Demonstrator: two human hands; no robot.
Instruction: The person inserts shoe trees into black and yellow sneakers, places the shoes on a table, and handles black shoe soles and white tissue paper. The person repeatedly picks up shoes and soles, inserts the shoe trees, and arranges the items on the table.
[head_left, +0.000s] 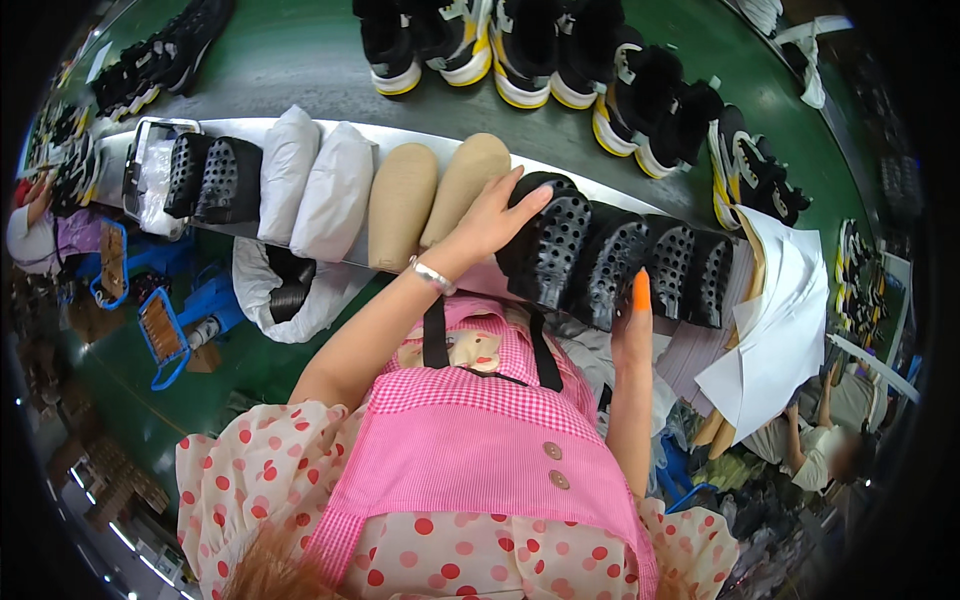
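A pair of black shoe inserts dotted with round holes, the left insert (556,248) and the right insert (612,262), sits between my hands. My left hand (492,218) grips the left side, its thumb across the insert's top. From the near right, my right hand (632,335) closes against the other insert. An orange finger cot (641,290) covers one right digit; its other fingers are hidden. Another pair of black inserts (690,268) lies just right. Left of my left hand stand beige paper-like shoe forms (403,205) and white paper-wrapped pieces (333,195).
Black sneakers with white-and-yellow soles (525,55) line the green conveyor (300,65) beyond the narrow ledge. More black inserts (229,182) stand at left. White paper sheets (775,320) hang at right. Below are a white bag (300,310) and blue-framed stools (165,340). Other people work at both sides.
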